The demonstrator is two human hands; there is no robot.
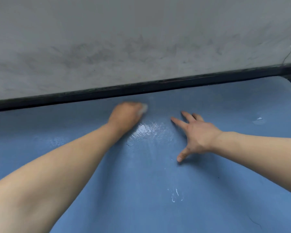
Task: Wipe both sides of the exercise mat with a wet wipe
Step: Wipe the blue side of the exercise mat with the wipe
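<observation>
Hands apart on the blue mat — left hand fisted around a wet wipe, right hand splayed flat.

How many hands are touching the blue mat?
2. The left hand grips a wet wipe near the blue mat's far edge. The right hand rests spread on it, just right of a shiny wet patch.

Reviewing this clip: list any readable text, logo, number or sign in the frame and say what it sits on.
None. No word, label, brand, number or sign shows anywhere in this view.
The blue exercise mat carries no print, only wet sheen and small white specks.
The grey wall shows smudges, no writing.
The wet wipe under the left hand is blurred; no print can be made out.
The right hand lies flat on the mat.
</observation>
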